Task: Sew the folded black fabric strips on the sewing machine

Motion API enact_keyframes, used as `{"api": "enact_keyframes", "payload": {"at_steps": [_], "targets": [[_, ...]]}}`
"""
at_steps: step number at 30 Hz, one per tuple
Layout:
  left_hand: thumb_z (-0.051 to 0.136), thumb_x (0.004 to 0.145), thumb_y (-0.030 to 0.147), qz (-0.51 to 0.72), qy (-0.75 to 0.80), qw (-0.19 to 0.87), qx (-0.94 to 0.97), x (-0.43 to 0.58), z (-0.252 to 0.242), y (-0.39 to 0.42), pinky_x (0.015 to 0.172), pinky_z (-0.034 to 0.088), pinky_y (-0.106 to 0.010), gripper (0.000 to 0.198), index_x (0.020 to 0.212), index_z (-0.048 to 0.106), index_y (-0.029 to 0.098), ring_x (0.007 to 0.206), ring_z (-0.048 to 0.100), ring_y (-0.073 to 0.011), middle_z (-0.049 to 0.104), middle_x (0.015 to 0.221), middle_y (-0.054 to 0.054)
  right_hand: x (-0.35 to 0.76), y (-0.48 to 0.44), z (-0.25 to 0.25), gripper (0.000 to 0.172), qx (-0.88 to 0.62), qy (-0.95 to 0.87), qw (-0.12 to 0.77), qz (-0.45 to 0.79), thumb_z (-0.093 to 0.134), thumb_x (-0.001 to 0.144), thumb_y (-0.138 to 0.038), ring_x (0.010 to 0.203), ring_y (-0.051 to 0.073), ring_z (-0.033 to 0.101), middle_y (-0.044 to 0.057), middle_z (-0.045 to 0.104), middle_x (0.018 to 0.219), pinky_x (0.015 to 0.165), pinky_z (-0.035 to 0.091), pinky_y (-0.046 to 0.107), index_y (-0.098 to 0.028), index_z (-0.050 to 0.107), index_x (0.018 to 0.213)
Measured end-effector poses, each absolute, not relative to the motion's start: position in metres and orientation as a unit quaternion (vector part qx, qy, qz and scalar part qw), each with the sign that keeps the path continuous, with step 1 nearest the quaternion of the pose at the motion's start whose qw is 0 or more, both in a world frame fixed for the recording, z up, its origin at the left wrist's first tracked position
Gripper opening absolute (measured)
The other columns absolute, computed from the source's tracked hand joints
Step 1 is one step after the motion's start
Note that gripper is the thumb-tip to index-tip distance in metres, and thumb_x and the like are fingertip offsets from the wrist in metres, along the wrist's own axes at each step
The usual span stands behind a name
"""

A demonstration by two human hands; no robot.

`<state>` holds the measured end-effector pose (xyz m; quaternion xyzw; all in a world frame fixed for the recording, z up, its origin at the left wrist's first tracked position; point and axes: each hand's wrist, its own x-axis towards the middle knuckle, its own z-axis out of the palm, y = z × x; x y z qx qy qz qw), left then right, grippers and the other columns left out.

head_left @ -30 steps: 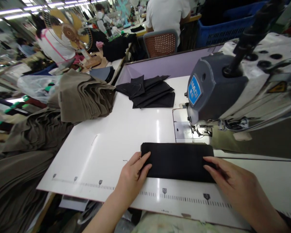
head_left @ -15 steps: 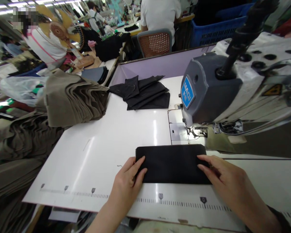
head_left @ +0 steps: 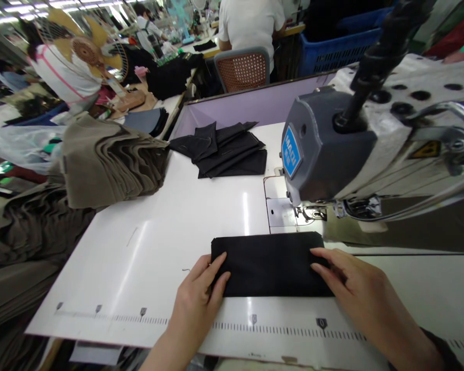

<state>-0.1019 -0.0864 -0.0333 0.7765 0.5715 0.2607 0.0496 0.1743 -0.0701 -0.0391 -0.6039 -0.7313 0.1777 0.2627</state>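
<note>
Meanwhile, both hands lie flat on a folded rectangular piece of black fabric (head_left: 270, 264) on the white worktable (head_left: 201, 211), just in front of the grey sewing machine (head_left: 332, 149). Left hand (head_left: 201, 299), fingers spread, presses its left end; right hand (head_left: 355, 293), open, covers the right end. Stacked olive-brown cloth pieces (head_left: 108, 165) and a loose pile of black cut pieces (head_left: 224, 149) sit farther back.

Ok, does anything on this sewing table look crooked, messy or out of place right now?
Nothing looks damaged or spilled. The black fabric piece lies flat and square under the left hand and right hand. Only the pile of black pieces behind it is loose and fanned out, unlike the neater olive stack.
</note>
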Motion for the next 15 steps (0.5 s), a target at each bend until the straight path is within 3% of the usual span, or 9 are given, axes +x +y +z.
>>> {"api": "enact_keyframes", "payload": {"at_steps": [9,15], "targets": [[0.050,0.087,0.020,0.270,0.568,0.009,0.778,-0.1002,-0.0356,-0.0893,0.078,0.055,-0.022,0.026,0.111,0.059,0.014,0.082,0.062,-0.0137,0.059,0.092,-0.006,0.1745,-0.0701,-0.0379,0.026,-0.604,-0.735,0.258,0.167,0.044,0.086,-0.033,0.061,0.016,0.062,0.002,0.068,0.078,0.056,0.051,0.027,-0.019,0.064,0.094],[0.048,0.089,0.022,0.259,0.574,0.056,0.775,-0.0997,-0.0324,-0.0854,0.072,0.055,-0.020,0.026,0.108,0.061,0.011,0.075,0.062,-0.0120,0.059,0.089,-0.007,0.1741,-0.0689,-0.0396,0.026,-0.606,-0.735,0.261,0.156,0.044,0.087,-0.033,0.064,0.016,0.064,0.002,0.068,0.081,0.057,0.052,0.027,-0.018,0.064,0.096]]}}
